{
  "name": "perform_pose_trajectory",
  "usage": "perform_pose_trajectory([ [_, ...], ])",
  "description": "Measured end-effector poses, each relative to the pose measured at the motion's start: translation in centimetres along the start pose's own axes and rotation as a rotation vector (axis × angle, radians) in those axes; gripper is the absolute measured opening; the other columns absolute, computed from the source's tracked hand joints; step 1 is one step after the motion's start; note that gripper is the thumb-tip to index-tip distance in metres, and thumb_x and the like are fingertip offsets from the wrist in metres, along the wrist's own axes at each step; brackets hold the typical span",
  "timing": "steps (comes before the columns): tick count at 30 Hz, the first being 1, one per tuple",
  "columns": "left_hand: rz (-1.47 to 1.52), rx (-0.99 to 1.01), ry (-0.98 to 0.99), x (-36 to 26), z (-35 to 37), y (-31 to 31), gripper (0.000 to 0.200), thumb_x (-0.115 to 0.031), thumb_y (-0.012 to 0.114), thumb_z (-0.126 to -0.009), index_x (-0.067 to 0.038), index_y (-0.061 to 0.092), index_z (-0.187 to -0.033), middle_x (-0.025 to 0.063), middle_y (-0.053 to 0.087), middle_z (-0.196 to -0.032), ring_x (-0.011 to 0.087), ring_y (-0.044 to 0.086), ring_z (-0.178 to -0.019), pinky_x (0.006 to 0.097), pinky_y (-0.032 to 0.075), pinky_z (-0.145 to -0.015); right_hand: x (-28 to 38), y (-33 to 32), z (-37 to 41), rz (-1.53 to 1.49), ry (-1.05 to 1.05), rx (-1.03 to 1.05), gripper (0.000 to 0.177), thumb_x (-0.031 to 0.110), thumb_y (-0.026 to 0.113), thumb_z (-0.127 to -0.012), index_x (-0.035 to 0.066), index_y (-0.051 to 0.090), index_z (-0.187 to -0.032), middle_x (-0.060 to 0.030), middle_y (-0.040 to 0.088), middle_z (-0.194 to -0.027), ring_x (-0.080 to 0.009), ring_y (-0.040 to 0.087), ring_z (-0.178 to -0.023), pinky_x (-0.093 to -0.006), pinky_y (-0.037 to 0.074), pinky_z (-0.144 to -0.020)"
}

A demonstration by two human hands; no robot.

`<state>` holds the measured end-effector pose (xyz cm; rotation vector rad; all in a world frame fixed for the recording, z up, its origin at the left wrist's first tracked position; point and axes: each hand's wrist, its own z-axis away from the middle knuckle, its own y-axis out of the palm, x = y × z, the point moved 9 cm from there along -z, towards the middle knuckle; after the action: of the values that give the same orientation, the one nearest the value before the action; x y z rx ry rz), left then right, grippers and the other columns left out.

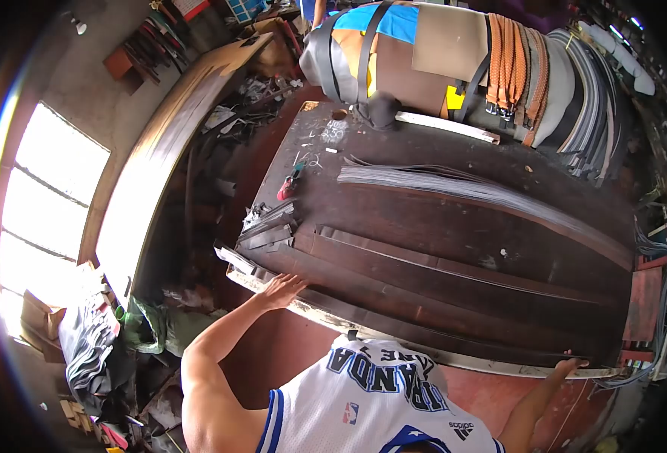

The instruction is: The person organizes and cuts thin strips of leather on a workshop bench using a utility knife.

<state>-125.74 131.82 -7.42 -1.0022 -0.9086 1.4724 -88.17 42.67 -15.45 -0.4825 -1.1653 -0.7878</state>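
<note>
A long dark leather-like strip (424, 331) runs along the near edge of the dark worktable (454, 219). My left hand (282, 291) lies flat over the left end of this strip, fingers stretched out. At the far right of the same edge, my right hand (571, 365) has its fingers closed around the strip's other end; some fingers are hidden. Another dark strip (454, 264) lies behind it, roughly parallel. Beyond my left hand is a pile of short dark offcuts (269, 226).
A bundle of thin grey strips (462, 192) lies across the table's middle. Red-handled cutters (287, 187) and chalk (332, 150) are at the left. Rolled material (454, 53) with hanging braided orange belts (505, 60) stands behind. Scraps and bags (141, 325) crowd the left floor.
</note>
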Motion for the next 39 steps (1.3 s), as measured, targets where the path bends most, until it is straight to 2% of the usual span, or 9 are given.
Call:
perform_pose_trajectory([
  [9, 0.030, -0.131, 0.025, 1.4, -0.2, -0.6, 0.040, -0.011, 0.073, -0.069, -0.007, 0.062, -0.107, 0.0107, 0.061, -0.105, 0.0317, 0.063, -0.101, 0.0438, 0.056, -0.082, 2.0, 8.8, -3.4, -0.060, -0.008, 0.202, 0.093, 0.074, 0.049, -0.090, 0.002, 0.034, -0.147, -0.0153, 0.037, -0.139, -0.0375, 0.042, -0.118, -0.0473, 0.043, -0.097],
  [18, -0.016, 0.061, -0.220, 5.6, -0.7, 2.5, 0.071, -0.011, 0.082, -0.069, 0.000, 0.052, -0.132, 0.0231, 0.052, -0.137, 0.0416, 0.049, -0.127, 0.0517, 0.040, -0.107, 0.5, 11.0, 2.4, 0.032, 0.169, 0.048, 0.110, 0.077, 0.057, -0.084, 0.001, 0.024, -0.156, -0.0174, 0.026, -0.162, -0.0451, 0.035, -0.141, -0.0536, 0.039, -0.110],
  [21, -0.031, -0.038, -0.136, 0.5, -3.1, 1.4, 0.072, -0.013, 0.083, -0.070, 0.001, 0.051, -0.134, 0.0258, 0.055, -0.130, 0.0452, 0.050, -0.123, 0.0536, 0.040, -0.105, -1.8, 8.8, -0.7, 0.109, 0.217, -0.045, 0.104, 0.073, 0.071, -0.078, -0.012, 0.050, -0.133, -0.0191, 0.058, -0.124, -0.0309, 0.064, -0.105, -0.0392, 0.058, -0.081],
  [24, 0.104, 0.043, -0.075, -6.3, -7.3, 1.2, 0.072, -0.015, 0.082, -0.074, 0.004, 0.049, -0.135, 0.0280, 0.053, -0.134, 0.0461, 0.048, -0.127, 0.0499, 0.040, -0.107, -0.5, 8.3, -0.7, 0.161, 0.190, -0.009, 0.071, 0.064, 0.080, -0.076, -0.002, 0.065, -0.100, -0.0052, 0.059, -0.085, -0.0126, 0.058, -0.065, -0.0272, 0.056, -0.061],
  [32, 0.029, 0.026, 0.054, -14.2, -12.2, -1.8, 0.061, -0.015, 0.085, -0.070, 0.000, 0.058, -0.123, 0.0227, 0.060, -0.122, 0.0438, 0.058, -0.109, 0.0490, 0.049, -0.092, 1.1, 8.7, -1.4, 0.457, 0.160, 0.267, 0.069, 0.071, 0.071, -0.079, 0.002, 0.066, -0.079, -0.0072, 0.067, -0.076, -0.0085, 0.058, -0.055, -0.0238, 0.052, -0.048],
  [35, -0.006, -0.073, 0.101, -13.0, -12.5, -1.5, 0.053, -0.016, 0.086, -0.068, 0.001, 0.063, -0.113, 0.0219, 0.064, -0.117, 0.0433, 0.060, -0.107, 0.0495, 0.050, -0.090, 8.2, 7.5, -1.4, 1.102, -0.264, 0.148, 0.052, 0.054, 0.074, -0.086, 0.002, 0.068, -0.088, -0.0140, 0.073, -0.087, -0.0303, 0.072, -0.080, -0.0417, 0.055, -0.066],
  [37, -0.018, -0.104, 0.074, -11.2, -12.8, -0.5, 0.054, -0.016, 0.089, -0.064, 0.002, 0.065, -0.110, 0.0226, 0.066, -0.115, 0.0438, 0.062, -0.106, 0.0492, 0.050, -0.090, 11.4, 8.2, -1.4, 1.072, -0.582, 0.222, 0.032, 0.037, 0.072, -0.091, 0.008, 0.067, -0.101, -0.0146, 0.073, -0.095, -0.0378, 0.069, -0.096, -0.0463, 0.054, -0.079],
  [38, -0.022, -0.102, 0.009, -11.1, -12.7, -0.6, 0.057, -0.016, 0.089, -0.064, 0.002, 0.065, -0.112, 0.0228, 0.066, -0.115, 0.0433, 0.062, -0.106, 0.0486, 0.051, -0.090, 12.4, 9.2, -0.9, 1.123, -0.731, 0.338, 0.025, 0.022, 0.072, -0.089, 0.012, 0.063, -0.111, -0.0115, 0.071, -0.108, -0.0339, 0.068, -0.101, -0.0442, 0.054, -0.082],
  [39, 0.000, -0.108, -0.006, -10.4, -12.9, -0.1, 0.058, -0.016, 0.089, -0.064, 0.001, 0.064, -0.114, 0.0228, 0.067, -0.116, 0.0426, 0.063, -0.107, 0.0472, 0.051, -0.091, 14.0, 10.7, 0.7, 1.169, -0.998, 0.462, 0.043, 0.010, 0.075, -0.080, 0.012, 0.061, -0.120, -0.0119, 0.065, -0.125, -0.0327, 0.062, -0.114, -0.0430, 0.052, -0.091],
])
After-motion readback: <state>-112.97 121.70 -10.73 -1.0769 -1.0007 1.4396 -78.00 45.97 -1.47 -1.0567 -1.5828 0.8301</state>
